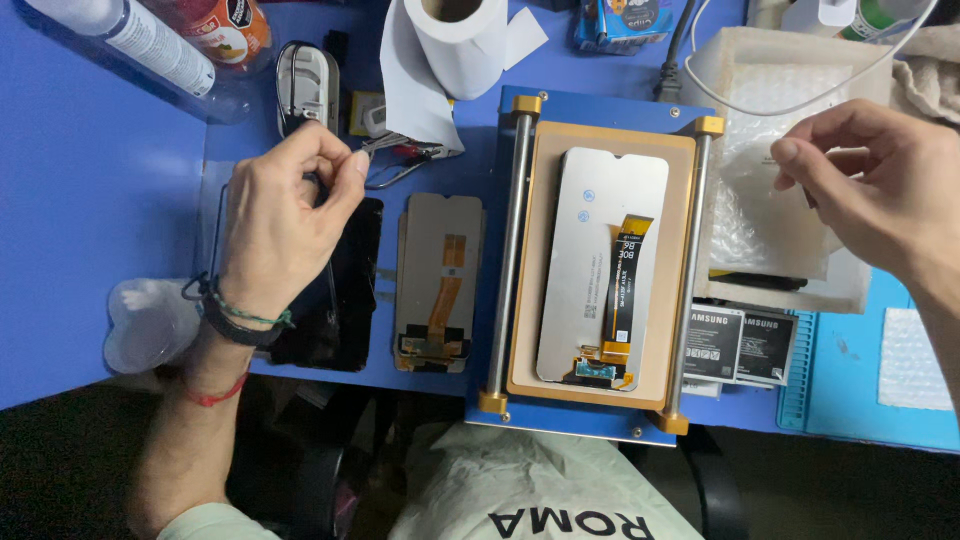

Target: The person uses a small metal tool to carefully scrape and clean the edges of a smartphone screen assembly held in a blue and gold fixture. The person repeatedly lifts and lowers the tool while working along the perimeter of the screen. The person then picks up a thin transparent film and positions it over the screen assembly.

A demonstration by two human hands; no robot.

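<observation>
Left grip (285, 205) pinches a thin tool (325, 262) above the black screen (345, 290); right grip (870, 185) holds nothing.

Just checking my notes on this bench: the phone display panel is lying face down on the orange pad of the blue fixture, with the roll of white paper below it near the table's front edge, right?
Not quite. The head view shows the display panel face down on the orange pad of the blue fixture, but the roll of white paper stands above the fixture, at the far side of the table, not near its front edge.
</observation>
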